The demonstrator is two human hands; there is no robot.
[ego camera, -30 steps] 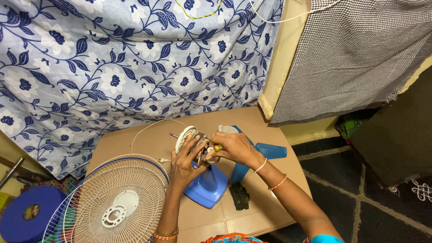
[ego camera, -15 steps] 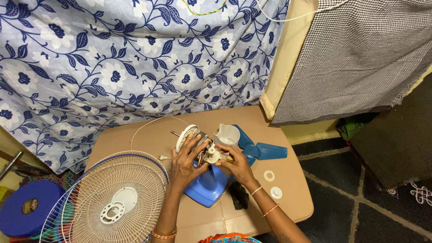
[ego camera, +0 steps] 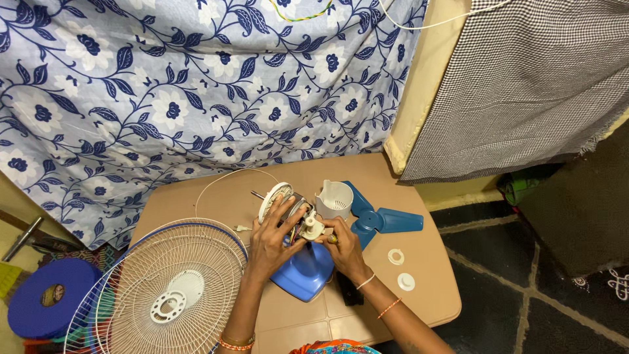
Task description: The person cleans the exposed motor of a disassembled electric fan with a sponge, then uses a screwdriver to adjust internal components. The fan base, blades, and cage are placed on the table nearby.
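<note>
- A person looks down at a low tan table [ego camera: 419, 295], both bare hands at work on a taken-apart electric fan.
- The left hand [ego camera: 272, 239] is wrapped around the bare fan motor [ego camera: 288, 204], fingers curled over its side, holding it near the middle of the table.
- The right hand [ego camera: 344, 246] has its fingers pressed together on a small white part [ego camera: 312, 229] at the near end of the motor; exactly what the fingertips pinch cannot be told.
- The motor sits on top of a blue fan base [ego camera: 304, 272], which lies just in front of the person.
- A white plastic motor cover [ego camera: 334, 198] stands just to the right of the motor, open side up.
- A blue fan blade [ego camera: 386, 219] lies flat to the right of the cover.
- Two small white rings [ego camera: 396, 256] lie on the table further right, near each other.
- A white wire fan guard [ego camera: 164, 288] rests at the near left, overhanging the table edge.
- A blue and white flowered cloth [ego camera: 164, 85] hangs behind the table on the far side.
</note>
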